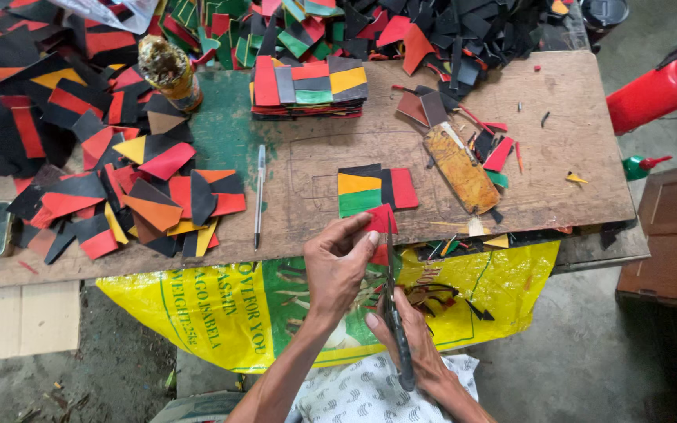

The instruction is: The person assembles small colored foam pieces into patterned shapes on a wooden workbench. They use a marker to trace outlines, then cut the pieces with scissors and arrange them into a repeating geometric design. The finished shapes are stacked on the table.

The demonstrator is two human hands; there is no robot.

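1. The left hand (341, 262) pinches a small red piece of sheet material (381, 223) between thumb and fingertips, just past the near edge of the worn wooden work board (464, 125).
2. The right hand (413, 333) is closed round the handles of dark metal scissors (393, 301), whose blades point up toward the board and meet the red piece.
3. On the board, just beyond the left hand, lies a flat patchwork panel of black, yellow, green and red rectangles (374, 190).
4. To the panel's left on the board lies a slim pen with a clear barrel (259, 196), lengthwise toward the person.
5. To the panel's right rests a yellowish-brown wooden block (461, 168), with red, grey and green offcuts scattered about it.
6. At the board's far edge sits a stack of finished multicoloured patchwork panels (309, 88).
7. The board's left end is covered by a loose heap of black, red, orange and yellow cut pieces (103, 164).
8. Below the board's near edge hangs a yellow printed plastic sack (229, 305), under both hands.
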